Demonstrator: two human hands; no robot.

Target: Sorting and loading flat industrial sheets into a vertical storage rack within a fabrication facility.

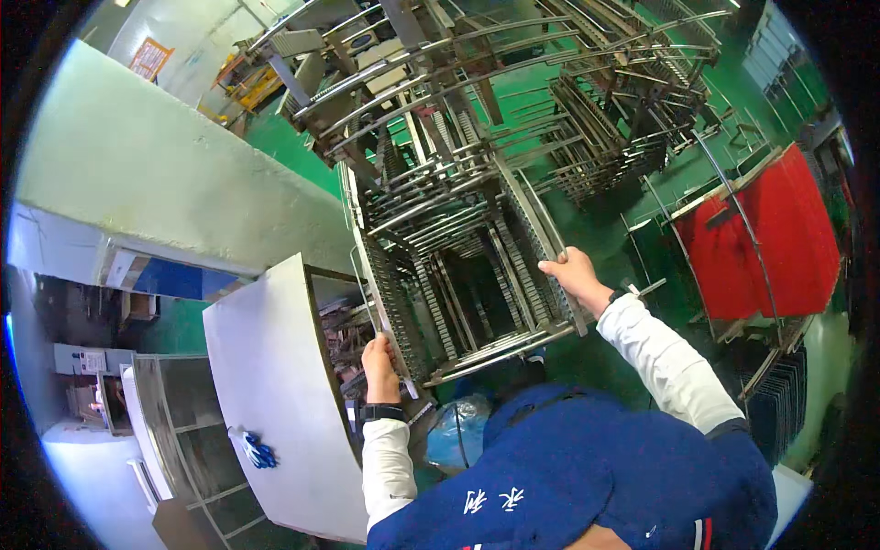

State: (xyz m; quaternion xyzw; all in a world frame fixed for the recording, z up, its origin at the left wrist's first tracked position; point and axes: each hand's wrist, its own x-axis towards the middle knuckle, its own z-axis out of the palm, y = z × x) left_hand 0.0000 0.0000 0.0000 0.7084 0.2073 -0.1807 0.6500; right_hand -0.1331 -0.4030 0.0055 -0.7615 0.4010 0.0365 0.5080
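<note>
A tall metal rack (500,349) with slotted side walls stands right in front of me, its middle hollow and dark. My left hand (380,370) is closed around the thin handle bar on the rack's left side. On the opposite side, my right hand (581,280) grips the matching handle bar (542,209), set a little farther away than the left hand. A clear bluish plastic bag (458,431) is near the rack's lower left corner, partly hidden by my blue clothing.
More slotted metal racks (596,128) crowd the far side over a green floor. At left stands a white-topped cabinet (275,367) with blue-and-white gloves (260,452) on it, below a pale wall (174,165). A red sheet (770,234) on a frame stands at right.
</note>
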